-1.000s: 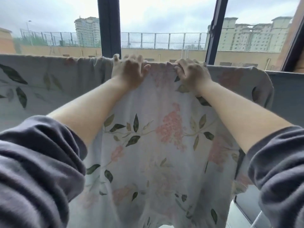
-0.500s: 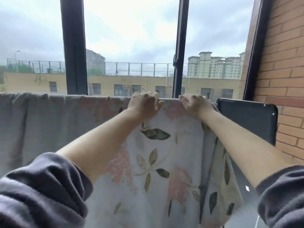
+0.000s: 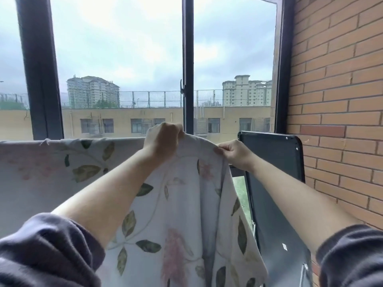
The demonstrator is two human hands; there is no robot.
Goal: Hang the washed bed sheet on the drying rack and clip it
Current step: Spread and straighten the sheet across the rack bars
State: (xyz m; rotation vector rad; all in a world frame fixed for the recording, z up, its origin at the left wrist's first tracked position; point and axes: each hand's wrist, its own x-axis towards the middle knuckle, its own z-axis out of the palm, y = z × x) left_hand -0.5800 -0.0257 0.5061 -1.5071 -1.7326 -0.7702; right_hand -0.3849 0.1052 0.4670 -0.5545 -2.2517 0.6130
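- Raised since a moment ago: top edge of the bed sheet [image 3: 182, 204], gripped in my left hand [image 3: 163, 139].
- My right hand [image 3: 234, 154] pinches the same edge just beside it.

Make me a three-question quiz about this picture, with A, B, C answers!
1. Which side of the window is the brick wall on? A) left B) right C) below
2. What colour are the leaves on the bed sheet? A) blue B) orange C) green
3. What holds the bed sheet's top edge? A) both hands B) one hand C) clips
Answers: 1 B, bricks fill the right side. 2 C, the printed leaves are green. 3 A, the left hand grips and the right hand pinches the edge.
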